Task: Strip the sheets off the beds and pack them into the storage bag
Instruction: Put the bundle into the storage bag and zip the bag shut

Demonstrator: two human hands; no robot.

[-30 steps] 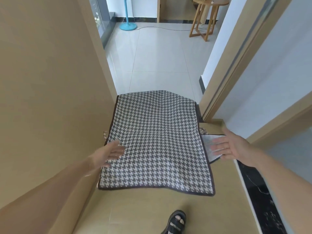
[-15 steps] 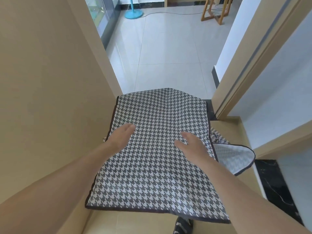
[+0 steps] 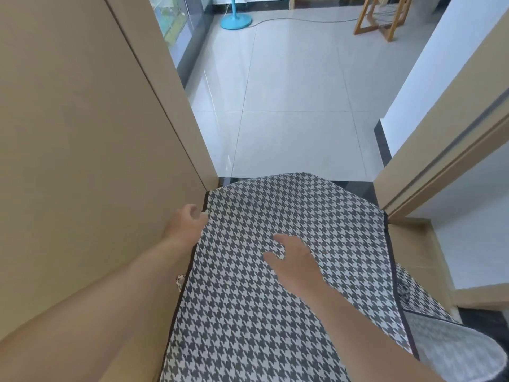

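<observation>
A black-and-white houndstooth storage bag [image 3: 316, 216] with dark trim lies flat on the floor in a narrow passage. My left hand [image 3: 186, 226] is at the bag's left edge beside the tan wall, fingers loosely curled at the trim. Over the middle of the bag's top, my right hand [image 3: 293, 257] hovers or rests with fingers spread and relaxed. A flap [image 3: 451, 351] with a pale inner side hangs open at the bag's lower right. No sheets are visible.
A tan wall [image 3: 82, 133] runs along the left, and a tan door frame [image 3: 440, 139] stands at right. Beyond the bag lies a white tiled floor [image 3: 289, 92] with a blue fan base [image 3: 236, 22], a cable and a wooden table's legs [image 3: 382, 20].
The view has moved closer over the bag. My left hand slid from the bag's top to its left edge. My right hand shifted a little toward the centre.
</observation>
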